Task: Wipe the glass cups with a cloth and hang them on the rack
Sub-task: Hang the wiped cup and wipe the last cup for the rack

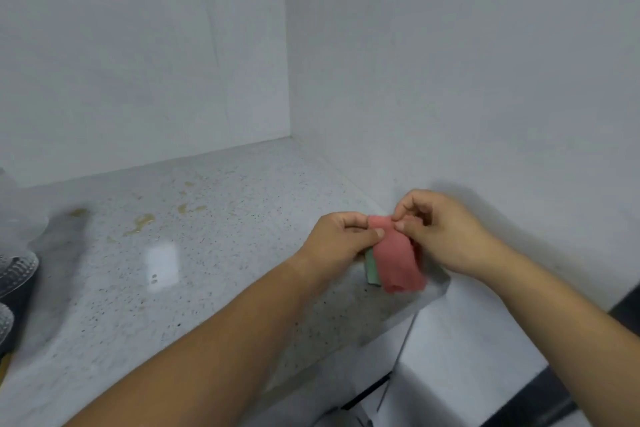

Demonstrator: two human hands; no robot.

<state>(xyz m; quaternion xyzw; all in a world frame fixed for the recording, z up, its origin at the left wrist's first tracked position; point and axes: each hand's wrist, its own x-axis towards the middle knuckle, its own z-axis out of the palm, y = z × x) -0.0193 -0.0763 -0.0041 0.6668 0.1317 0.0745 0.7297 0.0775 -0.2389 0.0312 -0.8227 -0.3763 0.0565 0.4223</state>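
Both hands meet right of centre, low in the frame, over the near right end of the speckled countertop (214, 253). Left hand (337, 241) pinches the top left edge of the pink cloth (398, 260) between thumb and curled fingers. Right hand (440, 232) pinches the top right edge of the same cloth, fingertips just beside the left thumb. Cloth hangs down from the two grips, bunched, lower end loose above the counter edge. A green layer (372, 269) shows behind its lower left side; cannot tell if it is part of the same cloth. Yellowish stains (140, 224) sit on the counter left of centre, well apart from the hands. At the far left edge, blurred clear textured glass cups (17, 270), partly cut off by the frame. White walls (450, 62) fill the upper half, meeting in a corner above the counter. Below the counter edge, lower right, a white cabinet front (460, 350).
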